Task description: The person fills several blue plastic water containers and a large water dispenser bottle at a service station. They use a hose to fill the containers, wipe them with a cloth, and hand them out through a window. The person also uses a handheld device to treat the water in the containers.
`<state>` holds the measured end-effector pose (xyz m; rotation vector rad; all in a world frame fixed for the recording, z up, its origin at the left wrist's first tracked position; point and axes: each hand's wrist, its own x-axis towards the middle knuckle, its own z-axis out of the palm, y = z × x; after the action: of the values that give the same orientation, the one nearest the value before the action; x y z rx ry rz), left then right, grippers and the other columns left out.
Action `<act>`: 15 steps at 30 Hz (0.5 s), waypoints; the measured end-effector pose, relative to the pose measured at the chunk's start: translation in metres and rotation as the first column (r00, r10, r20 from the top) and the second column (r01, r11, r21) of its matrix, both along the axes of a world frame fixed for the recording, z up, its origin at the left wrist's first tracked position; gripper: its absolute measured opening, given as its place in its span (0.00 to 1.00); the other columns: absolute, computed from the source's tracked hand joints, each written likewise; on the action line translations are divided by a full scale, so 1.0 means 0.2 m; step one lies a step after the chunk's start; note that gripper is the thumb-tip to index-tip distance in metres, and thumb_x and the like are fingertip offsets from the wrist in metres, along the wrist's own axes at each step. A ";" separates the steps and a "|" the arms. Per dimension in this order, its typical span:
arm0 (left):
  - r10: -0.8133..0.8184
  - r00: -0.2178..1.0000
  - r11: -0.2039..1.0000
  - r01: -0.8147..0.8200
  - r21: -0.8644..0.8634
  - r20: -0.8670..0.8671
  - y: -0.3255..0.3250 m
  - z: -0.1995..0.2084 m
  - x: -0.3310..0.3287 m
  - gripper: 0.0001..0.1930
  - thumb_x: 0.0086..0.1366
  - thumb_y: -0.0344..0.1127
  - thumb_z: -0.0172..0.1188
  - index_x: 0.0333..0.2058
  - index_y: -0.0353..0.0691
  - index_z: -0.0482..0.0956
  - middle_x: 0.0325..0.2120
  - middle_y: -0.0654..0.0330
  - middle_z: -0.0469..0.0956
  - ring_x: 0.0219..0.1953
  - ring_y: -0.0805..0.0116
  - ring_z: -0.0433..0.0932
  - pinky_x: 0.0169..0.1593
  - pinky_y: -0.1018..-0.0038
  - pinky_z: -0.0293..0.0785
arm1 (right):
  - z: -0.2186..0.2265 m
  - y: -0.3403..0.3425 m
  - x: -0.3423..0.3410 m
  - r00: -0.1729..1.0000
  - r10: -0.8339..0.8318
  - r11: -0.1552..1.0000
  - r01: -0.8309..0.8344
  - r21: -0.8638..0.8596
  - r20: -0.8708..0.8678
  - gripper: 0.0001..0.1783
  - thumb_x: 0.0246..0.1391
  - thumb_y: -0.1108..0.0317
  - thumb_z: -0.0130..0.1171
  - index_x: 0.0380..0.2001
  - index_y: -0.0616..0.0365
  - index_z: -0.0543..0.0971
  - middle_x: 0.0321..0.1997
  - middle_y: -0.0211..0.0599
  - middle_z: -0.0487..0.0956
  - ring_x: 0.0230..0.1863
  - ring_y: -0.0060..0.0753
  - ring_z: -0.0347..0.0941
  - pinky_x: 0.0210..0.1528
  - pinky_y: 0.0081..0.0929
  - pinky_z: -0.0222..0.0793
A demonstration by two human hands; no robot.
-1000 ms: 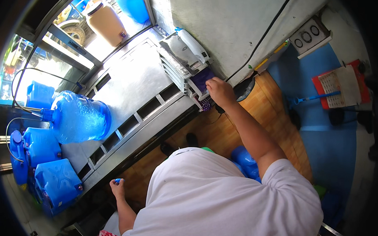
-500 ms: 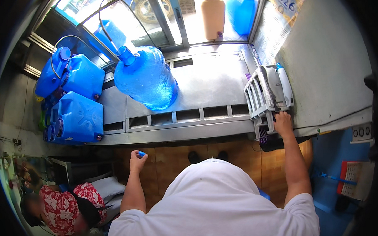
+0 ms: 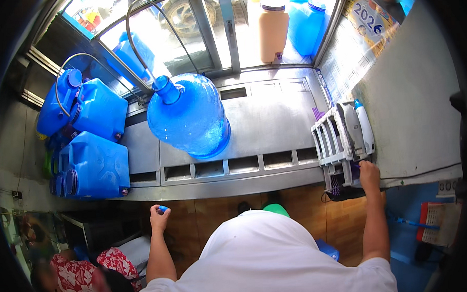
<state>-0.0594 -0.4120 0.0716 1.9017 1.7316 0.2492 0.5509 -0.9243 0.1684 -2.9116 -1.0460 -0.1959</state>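
Your left hand [image 3: 160,218] pinches a small blue object [image 3: 163,208] before the steel counter [image 3: 274,121]; a light, steady hold suits it. At the counter's right end, the white rack [image 3: 337,159] meets your right hand [image 3: 369,176], whether grasping anything I cannot tell, so work gently there; beyond, a wall poster [image 3: 370,22] shows large dark numerals, and a red-edged sheet's [image 3: 432,224] print is unreadable.
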 end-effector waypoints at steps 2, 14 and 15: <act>0.052 0.999 0.999 -0.052 -0.010 -0.005 -0.01 0.04 -0.01 0.29 0.46 0.43 0.71 0.45 0.40 0.70 0.37 0.52 0.78 0.40 0.59 0.78 0.46 0.66 0.74 | 0.33 0.25 -0.08 0.997 0.049 0.985 -0.060 0.164 0.067 0.04 0.51 0.74 0.55 0.31 0.57 0.77 0.29 0.43 0.76 0.33 0.50 0.74 0.36 0.45 0.69; 0.294 0.930 0.951 -0.260 -0.168 0.221 -0.35 -0.02 0.10 0.26 0.50 0.30 0.68 0.47 0.40 0.65 0.34 0.62 0.70 0.36 0.73 0.71 0.42 0.75 0.72 | -0.31 3.09 0.27 0.578 0.815 0.562 -0.805 0.192 0.039 0.10 0.52 0.66 0.49 0.30 0.51 0.81 0.51 0.32 0.73 0.56 0.36 0.66 0.52 0.37 0.63; 0.346 0.896 0.934 -0.302 -0.191 0.278 -0.41 0.02 0.13 0.26 0.50 0.29 0.68 0.47 0.40 0.65 0.36 0.61 0.70 0.36 0.73 0.71 0.41 0.75 0.72 | -0.36 3.25 0.30 0.583 0.811 0.576 -0.810 0.109 0.049 0.12 0.52 0.65 0.49 0.32 0.51 0.82 0.54 0.32 0.73 0.58 0.35 0.64 0.53 0.38 0.62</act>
<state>-0.0332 -0.4931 0.0755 1.3781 1.7879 0.5053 0.6104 -0.2743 0.0971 -1.9998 -2.1360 -0.1875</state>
